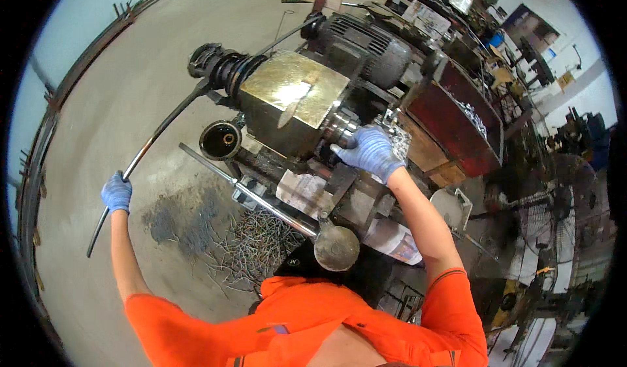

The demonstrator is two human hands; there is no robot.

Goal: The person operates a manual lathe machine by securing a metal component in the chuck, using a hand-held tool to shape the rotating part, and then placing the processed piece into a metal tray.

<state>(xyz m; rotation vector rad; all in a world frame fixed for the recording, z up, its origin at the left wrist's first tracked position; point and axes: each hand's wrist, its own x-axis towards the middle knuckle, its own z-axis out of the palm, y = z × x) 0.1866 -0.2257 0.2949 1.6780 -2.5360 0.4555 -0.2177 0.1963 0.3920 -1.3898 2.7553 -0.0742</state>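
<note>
On the left, my left hand (117, 192), in a blue knit glove, is closed round a long dark metal lever (154, 140). The lever slants up to a black collar assembly (225, 70) on the machine's spindle. My right hand (372, 151), gloved the same way, is at the shiny round chuck (341, 127) on the headstock's right side. Its thumb points left and its other fingers curl over; whatever lies under them is hidden. A box-shaped headstock (294, 89) with a worn, oily metal top stands between my hands. On that top lies a flat metal piece (294, 106).
A metal bar handle (261, 200) with a round plate (336, 248) crosses in front of me. Metal shavings (258, 246) pile on the floor below it. An oily cup (221, 140) is beside the headstock. Behind are a motor (362, 47) and a red bin (457, 119).
</note>
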